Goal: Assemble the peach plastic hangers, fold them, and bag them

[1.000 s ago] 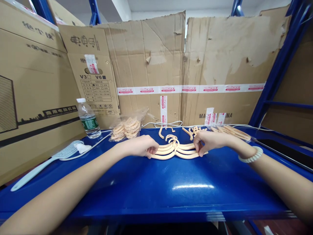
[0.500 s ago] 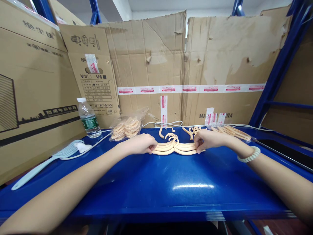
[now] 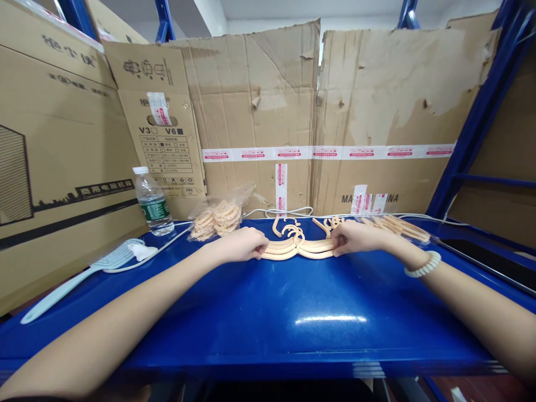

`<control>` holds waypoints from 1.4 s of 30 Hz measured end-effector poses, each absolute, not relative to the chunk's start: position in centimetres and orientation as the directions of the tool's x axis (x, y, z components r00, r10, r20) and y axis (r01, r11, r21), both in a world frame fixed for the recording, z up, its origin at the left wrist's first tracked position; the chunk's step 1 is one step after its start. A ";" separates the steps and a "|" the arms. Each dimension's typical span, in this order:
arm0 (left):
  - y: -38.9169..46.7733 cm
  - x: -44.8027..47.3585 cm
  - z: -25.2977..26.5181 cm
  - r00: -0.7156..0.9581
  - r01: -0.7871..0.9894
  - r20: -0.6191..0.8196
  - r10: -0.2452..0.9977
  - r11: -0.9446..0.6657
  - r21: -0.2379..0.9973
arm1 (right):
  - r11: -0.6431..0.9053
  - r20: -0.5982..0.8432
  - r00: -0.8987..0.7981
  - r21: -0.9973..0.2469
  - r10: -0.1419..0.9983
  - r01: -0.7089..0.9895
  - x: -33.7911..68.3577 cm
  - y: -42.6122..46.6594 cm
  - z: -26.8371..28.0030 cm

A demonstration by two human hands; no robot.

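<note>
- Currently, in the head view, pinching the left ends of overlapping beige hangers (image 3: 298,246) with the left hand (image 3: 246,244).
- Likewise gripping their right ends with the right hand (image 3: 352,237).
- Held on or just above the blue tabletop (image 3: 251,312), hard to tell which, with hooked side toward the cardboard (image 3: 251,125), near bagged beige pieces (image 3: 218,219).

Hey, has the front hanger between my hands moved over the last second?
Yes: the front hanger has moved back, farther from the blue table's near edge and closer to the cardboard wall behind.
</note>
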State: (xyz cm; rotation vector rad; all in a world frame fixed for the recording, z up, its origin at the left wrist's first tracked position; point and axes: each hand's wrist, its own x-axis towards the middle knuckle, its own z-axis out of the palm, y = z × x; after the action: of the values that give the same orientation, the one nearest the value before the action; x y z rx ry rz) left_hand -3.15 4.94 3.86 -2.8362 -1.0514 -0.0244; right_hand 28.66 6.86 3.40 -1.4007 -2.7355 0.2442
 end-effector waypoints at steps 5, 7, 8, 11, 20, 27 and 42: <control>4.7 -3.2 4.0 0.749 0.661 0.062 0.660 -0.736 -0.151 | 0.558 -0.013 -0.567 -0.161 0.823 0.814 28.7 6.7 3.5; 4.6 -3.3 4.1 0.739 0.670 0.064 0.670 -0.722 -0.172 | 0.552 -0.010 -0.561 -0.159 0.828 0.818 28.7 6.5 3.6; 4.6 -3.4 4.2 0.735 0.674 0.066 0.675 -0.716 -0.183 | 0.549 -0.009 -0.557 -0.152 0.831 0.822 28.8 6.4 3.7; 4.8 -3.7 4.4 0.728 0.680 0.071 0.682 -0.706 -0.199 | 0.542 0.007 -0.545 -0.125 0.838 0.831 28.8 6.2 4.1; 5.2 -4.5 4.7 0.728 0.683 0.086 0.680 -0.710 -0.172 | 0.531 0.046 -0.530 -0.133 0.847 0.837 29.3 6.3 4.7; 5.4 -4.5 4.3 0.746 0.666 0.110 0.657 -0.741 -0.089 | 0.534 0.010 -0.539 -0.147 0.842 0.832 29.7 6.6 4.6; 6.2 -4.7 3.7 0.746 0.664 0.042 0.664 -0.747 0.011 | 0.560 -0.070 -0.572 -0.135 0.818 0.818 28.6 6.1 4.3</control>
State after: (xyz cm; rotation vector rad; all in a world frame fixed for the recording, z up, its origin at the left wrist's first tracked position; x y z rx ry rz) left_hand -4.72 6.16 3.72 -2.9317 -1.1151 -0.0675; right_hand 28.63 6.12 4.26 -1.4541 -2.7743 0.2395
